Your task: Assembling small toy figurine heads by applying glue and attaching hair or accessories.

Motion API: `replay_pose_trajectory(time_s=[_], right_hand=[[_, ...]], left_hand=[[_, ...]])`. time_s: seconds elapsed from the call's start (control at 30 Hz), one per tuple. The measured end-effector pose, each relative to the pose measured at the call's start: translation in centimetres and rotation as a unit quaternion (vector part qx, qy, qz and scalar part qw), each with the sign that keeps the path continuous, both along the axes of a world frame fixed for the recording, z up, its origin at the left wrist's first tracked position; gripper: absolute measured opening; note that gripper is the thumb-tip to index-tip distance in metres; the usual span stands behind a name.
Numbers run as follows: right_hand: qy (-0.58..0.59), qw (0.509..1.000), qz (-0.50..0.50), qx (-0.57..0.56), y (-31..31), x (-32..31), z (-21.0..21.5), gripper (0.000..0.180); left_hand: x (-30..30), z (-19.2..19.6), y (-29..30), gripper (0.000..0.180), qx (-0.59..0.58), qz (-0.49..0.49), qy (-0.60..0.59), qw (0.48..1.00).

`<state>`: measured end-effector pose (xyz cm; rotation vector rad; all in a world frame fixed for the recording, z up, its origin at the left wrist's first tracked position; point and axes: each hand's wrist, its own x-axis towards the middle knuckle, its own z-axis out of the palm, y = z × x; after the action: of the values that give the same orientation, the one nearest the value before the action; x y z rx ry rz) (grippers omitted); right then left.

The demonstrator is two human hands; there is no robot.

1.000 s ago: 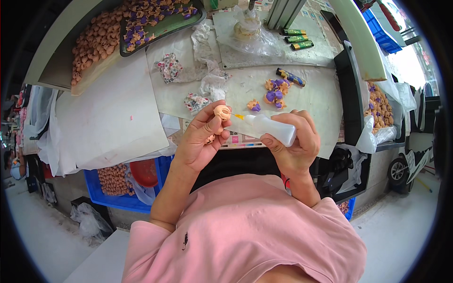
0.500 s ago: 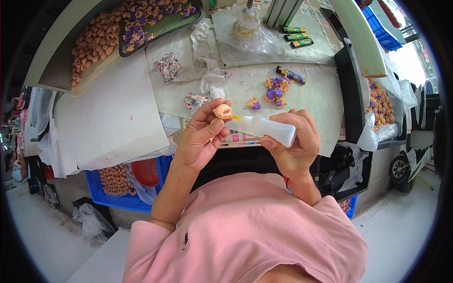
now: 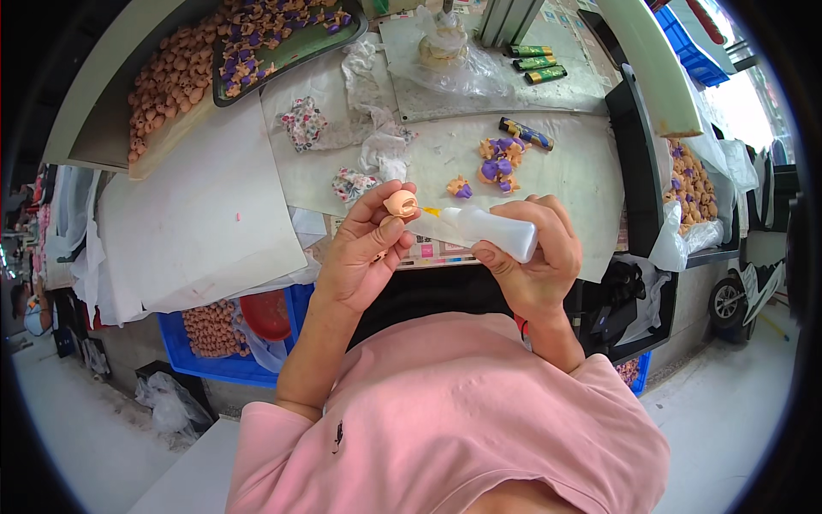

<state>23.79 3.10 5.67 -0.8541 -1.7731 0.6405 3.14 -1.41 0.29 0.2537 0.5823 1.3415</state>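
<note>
Pinched between the thumb and fingers of my left hand (image 3: pixel 364 253) is a small peach-coloured hollow doll head (image 3: pixel 400 204), its opening facing right. Another small peach piece (image 3: pixel 380 255) shows partly under those fingers. My right hand (image 3: pixel 544 261) is wrapped round a white squeeze bottle (image 3: pixel 497 233), which lies nearly level. Its yellow needle tip (image 3: pixel 431 212) points left at the head's opening; whether the thin needle touches it I cannot tell. Just beyond the bottle, one purple-and-peach figure part (image 3: pixel 460 187) lies on the table, with a small pile of similar parts (image 3: pixel 501 163) farther off.
Several peach heads (image 3: pixel 171 94) are heaped at the far left beside a dark tray (image 3: pixel 295 62) of purple-and-peach parts. Floral cloths (image 3: pixel 304 122), a dark cylinder (image 3: pixel 527 134) and green tubes (image 3: pixel 539 63) lie on the table (image 3: pixel 574 188). A black bin (image 3: pixel 638 163) stands at right.
The doll head has shifted slightly left and up in my left hand. The needle tip shows a little more, at the opening's edge. My right hand has barely moved.
</note>
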Motion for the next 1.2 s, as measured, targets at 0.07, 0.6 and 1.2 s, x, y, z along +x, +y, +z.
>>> replay_pose_trajectory(time_s=[0.07, 0.6, 1.2], right_hand=[[0.001, 1.0, 0.0, -0.001, 0.0, 0.0, -0.1, 0.04], [0.014, 0.997, -0.033, -0.064, 0.7, -3.1, -2.5, 0.034], [-0.156, 0.981, -0.102, 0.048, 5.7, 0.5, -2.4, 0.023]], left_hand=[[0.1, 0.0, 0.0, 0.044, 0.008, -0.001, 0.006, 1.0], [-1.7, 1.3, -0.7, 0.043, -0.008, 0.063, -0.006, 0.998], [-1.1, 1.0, -2.1, 0.041, -0.016, 0.068, -0.049, 0.996]])
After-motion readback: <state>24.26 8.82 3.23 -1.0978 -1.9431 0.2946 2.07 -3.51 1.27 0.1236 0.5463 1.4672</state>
